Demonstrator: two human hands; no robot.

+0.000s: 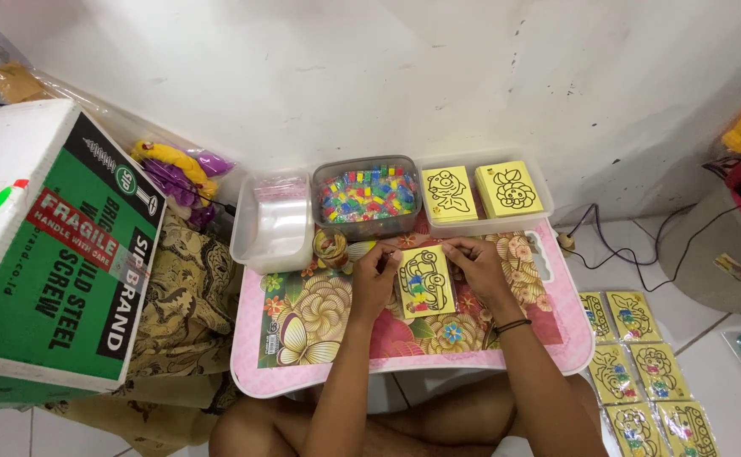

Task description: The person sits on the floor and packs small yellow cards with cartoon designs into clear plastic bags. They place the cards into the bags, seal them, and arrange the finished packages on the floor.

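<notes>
From the head camera, both hands meet over a small pink surface (556,338) with a flower-patterned mat. The left hand (376,272) pinches the left edge of a yellow square card with a black-outlined vehicle drawing (425,281), fingers closed on it; the right hand (477,264), a dark band at its wrist, closes its grip on the card's right edge. The card sits near the middle of the mat, tilted slightly.

Behind the hands stand three clear plastic tubs in a row against the white wall: the left one (270,222) holds clear plastic bags, the middle one (369,196) small multicoloured pieces, the right one (482,196) two stacks of yellow picture cards. A roll of tape (330,248) lies just beside the left hand.

At far left sits a green and white cardboard box with a red slanted label (57,254). On the tiled floor to the right lie packaged yellow cards (645,372) in two columns.
</notes>
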